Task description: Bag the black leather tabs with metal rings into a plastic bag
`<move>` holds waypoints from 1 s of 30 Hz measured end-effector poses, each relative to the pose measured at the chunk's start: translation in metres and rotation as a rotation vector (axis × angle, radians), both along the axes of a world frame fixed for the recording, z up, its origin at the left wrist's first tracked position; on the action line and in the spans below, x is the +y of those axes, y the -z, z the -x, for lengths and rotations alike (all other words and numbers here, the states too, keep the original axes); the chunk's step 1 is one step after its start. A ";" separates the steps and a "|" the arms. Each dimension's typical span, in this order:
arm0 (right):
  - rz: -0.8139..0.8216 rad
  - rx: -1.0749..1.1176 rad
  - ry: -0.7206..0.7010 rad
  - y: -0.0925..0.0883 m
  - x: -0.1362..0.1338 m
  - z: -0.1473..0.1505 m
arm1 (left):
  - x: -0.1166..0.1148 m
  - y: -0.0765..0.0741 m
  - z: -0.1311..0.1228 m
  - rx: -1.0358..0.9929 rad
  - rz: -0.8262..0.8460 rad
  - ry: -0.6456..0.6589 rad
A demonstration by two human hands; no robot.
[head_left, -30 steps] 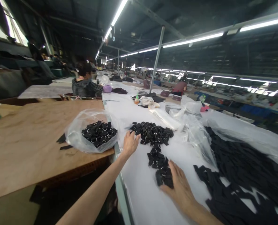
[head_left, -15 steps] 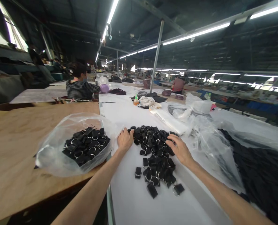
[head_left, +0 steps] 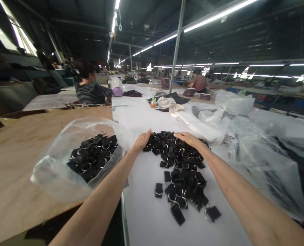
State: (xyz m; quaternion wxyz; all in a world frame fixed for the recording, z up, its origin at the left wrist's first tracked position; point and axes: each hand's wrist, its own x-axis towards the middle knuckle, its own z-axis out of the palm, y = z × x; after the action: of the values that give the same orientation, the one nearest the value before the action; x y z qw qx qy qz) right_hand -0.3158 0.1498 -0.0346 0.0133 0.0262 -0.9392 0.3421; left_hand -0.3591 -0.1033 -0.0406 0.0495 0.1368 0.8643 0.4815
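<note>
Pressure probably works best low and even, your right hand [head_left: 189, 138] spread, left hand [head_left: 142, 139] too hidden to tell, flanking the far end of the black tabs [head_left: 176, 150] on the white worktop [head_left: 145, 212].

Your bare left arm [head_left: 97, 198] and bare right arm [head_left: 234, 184] extend forward, the 2 slanting inward toward each other. Your left hand [head_left: 143, 139] has its thumb [head_left: 149, 132] pointing up, most other fingers hidden; your right hand [head_left: 189, 139] is back-up, fingers [head_left: 180, 135] stretched leftward, with a gap between the 2 hands.
</note>
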 end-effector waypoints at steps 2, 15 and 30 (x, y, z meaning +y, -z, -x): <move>0.009 -0.010 -0.049 -0.001 0.003 -0.005 | -0.002 -0.003 -0.013 -0.025 -0.053 0.057; -0.157 0.051 -0.154 -0.018 -0.018 -0.106 | 0.004 0.002 -0.093 -0.172 -0.552 -0.005; -0.080 0.151 -0.139 -0.015 -0.022 -0.190 | -0.012 -0.028 -0.121 -0.340 -1.109 -0.135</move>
State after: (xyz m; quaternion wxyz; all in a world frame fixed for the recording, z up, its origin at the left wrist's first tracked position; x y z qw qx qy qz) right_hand -0.1253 0.1274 -0.0198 0.0593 0.1174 -0.9444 0.3014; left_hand -0.2380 -0.1148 -0.0122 0.0777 0.0076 0.4697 0.8794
